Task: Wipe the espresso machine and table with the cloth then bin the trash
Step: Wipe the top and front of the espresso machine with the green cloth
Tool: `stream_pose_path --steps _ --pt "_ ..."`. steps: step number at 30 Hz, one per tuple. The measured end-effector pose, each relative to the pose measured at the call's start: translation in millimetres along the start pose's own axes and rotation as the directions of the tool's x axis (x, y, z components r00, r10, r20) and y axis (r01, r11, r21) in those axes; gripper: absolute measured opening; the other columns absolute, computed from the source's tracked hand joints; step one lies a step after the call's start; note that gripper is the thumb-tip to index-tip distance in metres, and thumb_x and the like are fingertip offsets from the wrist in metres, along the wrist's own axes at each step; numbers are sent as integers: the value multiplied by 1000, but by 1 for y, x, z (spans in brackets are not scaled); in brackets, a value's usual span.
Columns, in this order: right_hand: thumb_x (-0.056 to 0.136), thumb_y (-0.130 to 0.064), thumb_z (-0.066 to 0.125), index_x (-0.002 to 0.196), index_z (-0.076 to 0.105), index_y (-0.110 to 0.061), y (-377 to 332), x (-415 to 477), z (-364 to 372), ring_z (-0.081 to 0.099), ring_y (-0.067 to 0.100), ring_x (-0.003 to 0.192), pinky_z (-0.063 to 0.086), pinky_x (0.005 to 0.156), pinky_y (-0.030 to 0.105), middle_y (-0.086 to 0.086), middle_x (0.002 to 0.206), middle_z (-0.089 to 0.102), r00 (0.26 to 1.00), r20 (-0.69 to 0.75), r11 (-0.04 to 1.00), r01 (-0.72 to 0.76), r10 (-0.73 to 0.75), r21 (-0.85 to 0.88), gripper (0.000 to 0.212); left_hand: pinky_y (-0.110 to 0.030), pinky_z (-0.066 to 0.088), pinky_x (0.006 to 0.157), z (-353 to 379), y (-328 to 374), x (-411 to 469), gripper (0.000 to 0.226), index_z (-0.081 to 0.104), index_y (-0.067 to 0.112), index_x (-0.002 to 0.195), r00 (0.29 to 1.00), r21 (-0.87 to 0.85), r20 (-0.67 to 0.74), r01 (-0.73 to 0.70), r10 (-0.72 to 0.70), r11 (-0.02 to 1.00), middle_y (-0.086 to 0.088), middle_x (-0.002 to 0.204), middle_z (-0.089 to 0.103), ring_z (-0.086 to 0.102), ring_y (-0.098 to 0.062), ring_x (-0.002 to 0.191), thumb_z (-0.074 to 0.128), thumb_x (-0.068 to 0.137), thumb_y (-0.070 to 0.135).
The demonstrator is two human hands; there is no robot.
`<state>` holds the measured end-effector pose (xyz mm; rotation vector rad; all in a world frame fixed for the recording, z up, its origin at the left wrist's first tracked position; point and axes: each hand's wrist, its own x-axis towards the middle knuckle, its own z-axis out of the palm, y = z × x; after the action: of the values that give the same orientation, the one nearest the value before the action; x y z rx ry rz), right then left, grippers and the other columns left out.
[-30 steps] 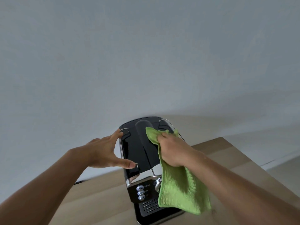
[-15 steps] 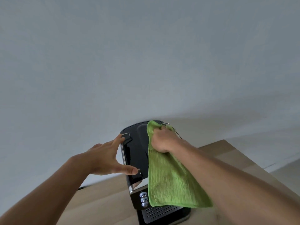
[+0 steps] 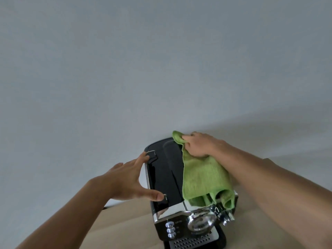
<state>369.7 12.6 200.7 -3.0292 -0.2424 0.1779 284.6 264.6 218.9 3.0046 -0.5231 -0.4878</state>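
Note:
A black and chrome espresso machine (image 3: 165, 178) stands on the wooden table (image 3: 125, 225) against the wall. My right hand (image 3: 199, 144) grips a green cloth (image 3: 203, 178) at the machine's far right top corner. The cloth trails down over the right side of the glossy top toward the chrome steam knob. My left hand (image 3: 127, 180) is spread along the machine's left edge, with fingertips on the far left rail and the thumb touching the near left rail. It holds nothing.
A plain grey wall (image 3: 161, 69) fills most of the view right behind the machine. The machine's front shows three round buttons (image 3: 169, 230), a chrome brew head (image 3: 200, 221) and a perforated drip tray (image 3: 194, 242). No trash or bin is in view.
My right hand has slid the cloth from the middle of the machine's top toward its far right corner. The cloth's lower end has come up off the front panel. My left hand stays on the left edge.

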Motion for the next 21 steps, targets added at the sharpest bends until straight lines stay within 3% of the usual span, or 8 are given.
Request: stream_pose_path --steps 4,8,14,17,21 --pt "99 -20 30 122 46 -6 -5 -12 6 56 33 101 40 74 36 17 118 56 966 -257 996 -28 6 -82 32 -40 14 117 -3 4 -2 138 -10 33 149 1000 25 8 23 -23 999 13 159 6 17 -21 144 43 40 99" --pt "99 -14 31 117 47 -5 -3 -31 5 55 31 94 39 68 36 14 108 58 900 -429 992 26 -76 -122 26 -42 10 118 -2 13 -3 134 -6 31 150 999 31 -5 47 -47 998 11 160 3 12 -19 145 47 45 96" --pt "98 -14 40 123 52 -7 -10 -93 1 55 24 95 49 83 38 9 116 53 791 -575 929 345 -210 135 29 -45 8 118 -1 19 -6 140 -8 27 151 998 84 -9 61 -61 995 9 159 -9 6 -17 147 36 40 100" --pt "98 -10 42 129 51 -7 -9 -130 -1 55 22 103 43 89 28 9 121 52 778 -569 884 433 -266 178 33 -47 7 118 8 22 -6 140 -10 24 151 997 81 -47 65 -61 995 4 159 -10 3 -17 147 31 41 100" --pt "93 -2 48 128 55 -9 7 -170 15 56 22 99 48 86 31 10 116 56 739 -591 854 496 -323 155 36 -47 7 118 22 34 -7 131 -10 18 151 991 123 -121 79 -64 989 -1 159 -14 1 -18 147 23 48 92"
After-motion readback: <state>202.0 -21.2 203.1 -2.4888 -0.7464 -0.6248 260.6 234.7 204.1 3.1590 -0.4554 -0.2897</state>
